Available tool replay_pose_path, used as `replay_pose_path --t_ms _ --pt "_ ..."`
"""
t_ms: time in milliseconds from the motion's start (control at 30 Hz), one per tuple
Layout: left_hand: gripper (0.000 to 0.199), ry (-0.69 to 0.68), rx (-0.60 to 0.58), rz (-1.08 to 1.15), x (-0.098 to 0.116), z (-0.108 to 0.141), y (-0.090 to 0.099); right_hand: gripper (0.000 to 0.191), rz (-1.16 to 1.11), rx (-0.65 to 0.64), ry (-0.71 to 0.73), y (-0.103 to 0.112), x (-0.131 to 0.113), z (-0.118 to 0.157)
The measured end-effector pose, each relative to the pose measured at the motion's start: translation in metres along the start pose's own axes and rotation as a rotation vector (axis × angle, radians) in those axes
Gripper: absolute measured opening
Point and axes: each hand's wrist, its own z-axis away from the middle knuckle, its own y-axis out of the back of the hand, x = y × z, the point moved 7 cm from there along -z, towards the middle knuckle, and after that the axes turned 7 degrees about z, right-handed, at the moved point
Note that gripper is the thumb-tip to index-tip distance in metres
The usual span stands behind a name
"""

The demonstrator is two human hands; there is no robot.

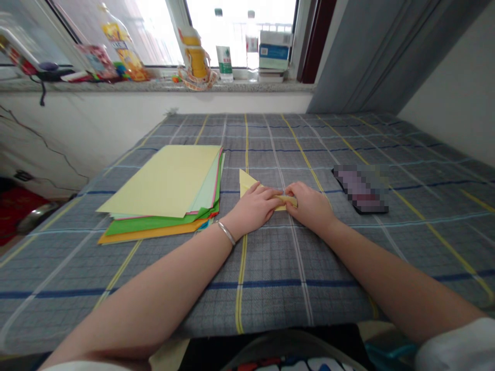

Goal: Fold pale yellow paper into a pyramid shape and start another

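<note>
A folded piece of pale yellow paper [245,181] lies on the plaid cloth between my hands. One pointed corner sticks out past my left thumb, and a raised folded strip spans both sets of fingertips. My left hand [257,205], with a silver bangle at the wrist, lies palm down over the paper, its close-set fingers bent onto the strip. Opposite it, my right hand [309,203] pinches the strip's right end between thumb and fingers. The paper's lower part is mostly hidden under my hands.
To the left is a stack of coloured paper sheets [166,180], yellow on top. A dark phone [358,190] with a blurred screen lies on the right. The plaid cloth [270,257] covers the surface. Bottles, a box [274,51] and other items line the windowsill [247,87].
</note>
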Motion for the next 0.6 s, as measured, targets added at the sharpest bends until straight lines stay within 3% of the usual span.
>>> replay_pose_path --t_ms 300,600 --pt "0.029 0.027 -0.023 -0.078 0.003 0.001 0.001 0.005 0.015 -0.020 0.003 0.000 -0.001 0.000" --pt "0.024 -0.059 -0.008 0.036 -0.001 0.000 -0.002 0.030 -0.110 -0.054 0.120 -0.022 0.009 0.006"
